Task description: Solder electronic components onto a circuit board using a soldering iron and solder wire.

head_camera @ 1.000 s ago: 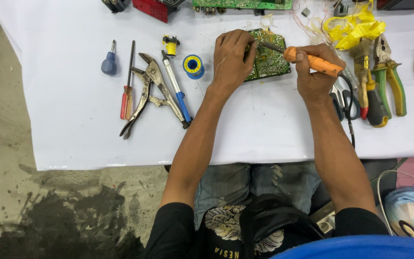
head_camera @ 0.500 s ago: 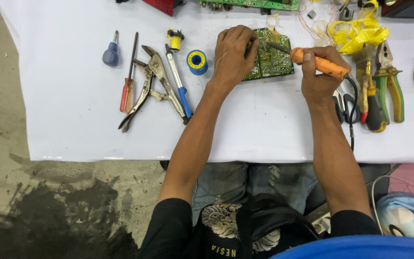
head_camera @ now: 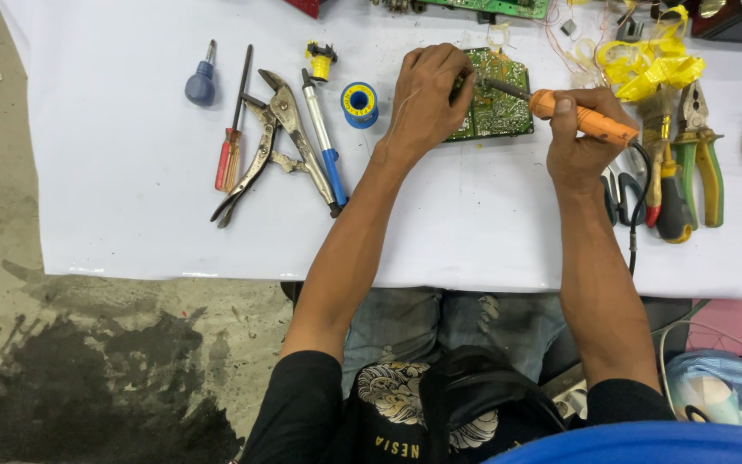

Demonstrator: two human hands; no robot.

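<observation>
On the white table [head_camera: 130,172], left hand [head_camera: 427,103] pressed fingers closed on the green circuit board [head_camera: 500,107]; right hand [head_camera: 581,137] gripped an orange soldering iron [head_camera: 581,120], tip touching the board.

A round yellow label [head_camera: 358,100] faces up on the blue solder spool [head_camera: 359,106], on the tabletop [head_camera: 130,172] just left of the left hand [head_camera: 427,99].

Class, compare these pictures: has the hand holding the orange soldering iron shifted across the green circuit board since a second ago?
No. The right hand keeps the soldering iron at the circuit board's right edge; only the camera view drifts.
</observation>
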